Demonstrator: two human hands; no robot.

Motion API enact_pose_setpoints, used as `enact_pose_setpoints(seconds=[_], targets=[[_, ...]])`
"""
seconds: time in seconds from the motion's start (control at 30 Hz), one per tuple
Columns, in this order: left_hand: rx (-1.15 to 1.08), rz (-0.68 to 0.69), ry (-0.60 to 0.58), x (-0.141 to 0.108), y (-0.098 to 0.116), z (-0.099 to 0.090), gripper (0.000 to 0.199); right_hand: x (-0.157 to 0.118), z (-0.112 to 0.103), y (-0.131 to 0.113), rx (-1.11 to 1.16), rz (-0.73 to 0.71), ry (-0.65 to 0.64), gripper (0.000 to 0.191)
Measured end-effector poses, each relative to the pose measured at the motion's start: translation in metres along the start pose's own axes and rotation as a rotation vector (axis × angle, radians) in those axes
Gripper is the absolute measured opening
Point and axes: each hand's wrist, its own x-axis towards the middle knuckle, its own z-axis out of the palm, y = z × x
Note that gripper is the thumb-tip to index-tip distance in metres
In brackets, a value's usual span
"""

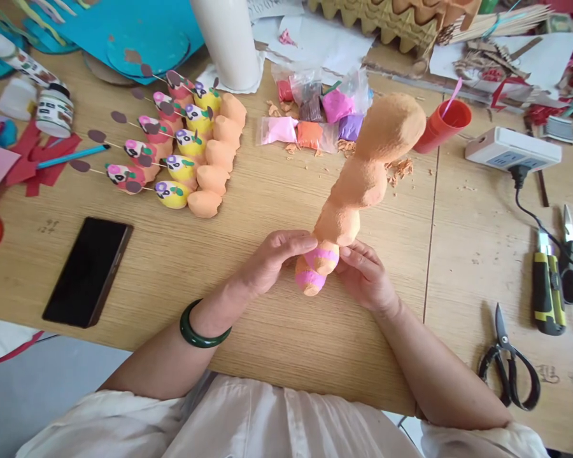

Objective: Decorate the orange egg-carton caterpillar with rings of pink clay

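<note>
A long orange piece of joined rounded bumps (351,184) is tilted up from between my hands, its far end leaning toward the upper right. Pink covers part of its two nearest bumps. My left hand (272,257) grips its left side, thumb lying along the edge near the pink. On the right side, my right hand (365,273) pinches the same piece by the pink bump, with its other fingers partly hidden behind. A dark green bangle (204,326) circles my left wrist.
Painted bump rows (172,191) stand at upper left, near a black phone (88,271). Clay bags (310,133) and a red cup (443,125) lie beyond the piece. At right are a power strip (513,151), a cutter (549,292) and black-handled shears (509,366).
</note>
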Motion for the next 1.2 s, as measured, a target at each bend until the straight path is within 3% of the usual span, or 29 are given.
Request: enact_pose_setpoints(seconds=[0.37,0.6,0.77,0.97,1.2], targets=[[-0.049,-0.075,0.043,0.004,-0.007,-0.002,0.047,0.003,0.000,0.004,-0.042,-0.021,-0.005,0.034],[-0.230,-0.092,0.176,0.009,-0.009,-0.001,0.049,0.010,0.001,0.011,-0.001,-0.065,0.106,0.036],[-0.291,-0.140,0.086,0.011,-0.009,-0.003,0.046,0.014,-0.001,0.012,0.076,-0.113,0.194,0.037],[-0.245,-0.164,0.195,0.022,-0.017,-0.007,0.042,0.010,0.006,0.010,0.040,-0.137,0.258,0.044],[-0.031,-0.189,0.160,0.016,-0.007,-0.005,0.048,-0.001,0.010,0.003,-0.211,-0.115,0.348,0.058]])
